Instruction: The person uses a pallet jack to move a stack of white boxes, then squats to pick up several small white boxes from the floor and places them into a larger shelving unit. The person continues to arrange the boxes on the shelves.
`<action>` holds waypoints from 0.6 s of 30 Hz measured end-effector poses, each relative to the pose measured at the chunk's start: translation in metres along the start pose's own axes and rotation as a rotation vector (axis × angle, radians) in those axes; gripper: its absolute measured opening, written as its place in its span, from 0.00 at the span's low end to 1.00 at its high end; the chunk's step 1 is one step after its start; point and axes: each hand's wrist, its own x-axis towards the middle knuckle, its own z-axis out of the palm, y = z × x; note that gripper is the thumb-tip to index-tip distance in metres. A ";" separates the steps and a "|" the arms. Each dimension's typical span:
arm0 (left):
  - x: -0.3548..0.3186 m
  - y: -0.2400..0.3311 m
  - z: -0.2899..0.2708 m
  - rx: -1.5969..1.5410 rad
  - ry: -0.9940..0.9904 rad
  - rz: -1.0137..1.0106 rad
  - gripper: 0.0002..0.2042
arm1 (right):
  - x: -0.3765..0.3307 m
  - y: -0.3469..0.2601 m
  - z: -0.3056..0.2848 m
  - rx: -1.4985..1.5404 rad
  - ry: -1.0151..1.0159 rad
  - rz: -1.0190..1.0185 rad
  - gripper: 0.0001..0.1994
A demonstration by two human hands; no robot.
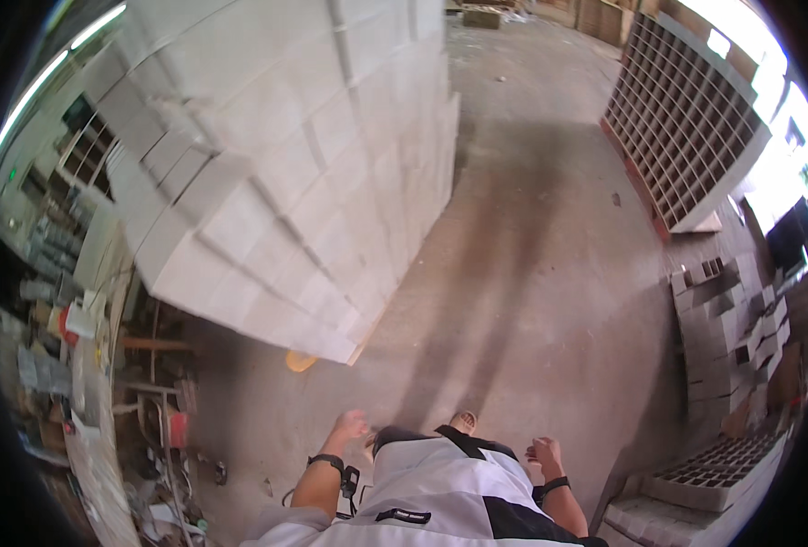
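My left hand (353, 426) hangs beside my hip, its fingers loosely bent and slightly blurred. It holds nothing that I can see; a black strap circles the wrist. My right hand (542, 452) hangs at my other side, fingers half curled and apart, with nothing in them. Another dark strap sits on that wrist. Neither hand touches anything around it. Ahead and to the left rises a tall stack of white boxes (276, 173), the large thing nearest my left hand.
Brown floor (550, 301) stretches ahead, with long shadows. At the right stand a tall grid of square compartments (686, 118), piled white cartons (732, 328) and a low divided tray (718, 469). A cluttered workbench (94, 438) runs along the left. A yellow object (300, 362) lies below the box stack.
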 end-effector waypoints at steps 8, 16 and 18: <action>0.059 0.193 0.100 0.032 0.022 0.085 0.19 | 0.069 -0.202 -0.037 0.195 -0.029 -0.206 0.18; 0.200 0.362 0.207 0.266 -0.186 -0.059 0.06 | 0.207 -0.253 -0.132 0.147 0.178 0.110 0.12; 0.247 0.392 0.218 0.241 -0.085 0.050 0.08 | 0.219 -0.263 -0.153 0.261 0.227 0.215 0.10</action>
